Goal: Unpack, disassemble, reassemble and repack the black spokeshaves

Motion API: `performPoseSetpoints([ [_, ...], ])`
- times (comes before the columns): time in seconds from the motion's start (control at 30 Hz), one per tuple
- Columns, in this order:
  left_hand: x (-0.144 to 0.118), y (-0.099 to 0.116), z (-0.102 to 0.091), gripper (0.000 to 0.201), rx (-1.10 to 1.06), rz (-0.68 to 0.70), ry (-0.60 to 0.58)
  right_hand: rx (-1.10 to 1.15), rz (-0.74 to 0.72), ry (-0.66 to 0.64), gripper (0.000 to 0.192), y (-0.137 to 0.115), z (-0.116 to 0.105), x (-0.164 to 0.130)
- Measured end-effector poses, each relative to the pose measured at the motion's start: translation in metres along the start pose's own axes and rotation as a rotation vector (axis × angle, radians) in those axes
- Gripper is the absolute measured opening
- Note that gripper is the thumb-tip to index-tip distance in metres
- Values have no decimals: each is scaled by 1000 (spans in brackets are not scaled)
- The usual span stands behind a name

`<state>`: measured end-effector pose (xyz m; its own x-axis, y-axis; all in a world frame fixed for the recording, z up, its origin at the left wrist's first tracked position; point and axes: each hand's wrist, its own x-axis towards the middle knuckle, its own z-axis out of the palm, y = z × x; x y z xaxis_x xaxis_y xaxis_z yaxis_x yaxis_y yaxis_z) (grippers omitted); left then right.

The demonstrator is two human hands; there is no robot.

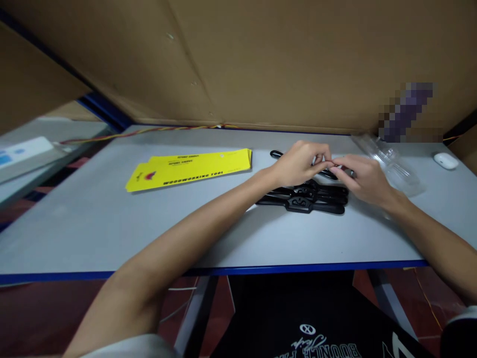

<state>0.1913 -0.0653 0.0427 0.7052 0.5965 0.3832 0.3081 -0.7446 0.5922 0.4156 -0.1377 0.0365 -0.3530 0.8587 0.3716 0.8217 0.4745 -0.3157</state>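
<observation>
My left hand and my right hand meet above the table, fingertips pinched together. Whatever small thing lies between them is too hidden to name. Just below and nearer to me, several black spokeshaves lie side by side, partly overlapping. Another black handled tool is behind my left hand, mostly covered by it. To the left, a fanned stack of yellow cards printed "WOODWORKING TOOL" rests flat. Clear plastic blister shells lie beyond my right hand.
A small white rounded case sits at the far right of the grey table. Cardboard panels stand along the back. Red and yellow wires run along the rear edge. A white box rests on the neighbouring surface at left.
</observation>
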Motion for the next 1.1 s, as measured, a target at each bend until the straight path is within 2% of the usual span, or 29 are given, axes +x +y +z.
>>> performPoseSetpoints([
  [0.1,2,10,1,25,-74,-44,28,-113,24,-32,44,0,-14,1],
  [0.17,2,7,-5,31,-112,-100,6,-200,55,-27,42,5,-26,2],
  [0.27,2,-8,-20,43,-59,-193,-24,-390,166,-13,36,19,-43,5],
  [0.37,1,-31,-30,45,118,-283,11,-552,331,-48,31,36,-55,6],
  [0.43,-1,-46,-32,46,214,-357,1,-551,389,-95,28,49,-59,5],
  [0.5,-2,-58,-31,49,264,-385,-14,-483,379,-127,28,63,-59,3],
  [0.6,-4,-72,-29,56,306,-368,-30,-408,307,-135,29,81,-55,-2],
  [0.67,-6,-77,-28,61,317,-310,-34,-405,277,-146,28,88,-52,-4],
  [0.8,-9,-83,-23,73,302,-182,-65,-456,358,-215,26,86,-52,-3],
  [0.9,-10,-86,-18,62,330,-180,-127,-458,384,-175,28,79,-54,1],
  [1.0,-9,-87,-16,45,332,-144,-139,-406,273,-51,28,72,-52,3],
  [1.1,-7,-87,-17,37,305,-74,-93,-298,179,40,28,62,-43,3],
])
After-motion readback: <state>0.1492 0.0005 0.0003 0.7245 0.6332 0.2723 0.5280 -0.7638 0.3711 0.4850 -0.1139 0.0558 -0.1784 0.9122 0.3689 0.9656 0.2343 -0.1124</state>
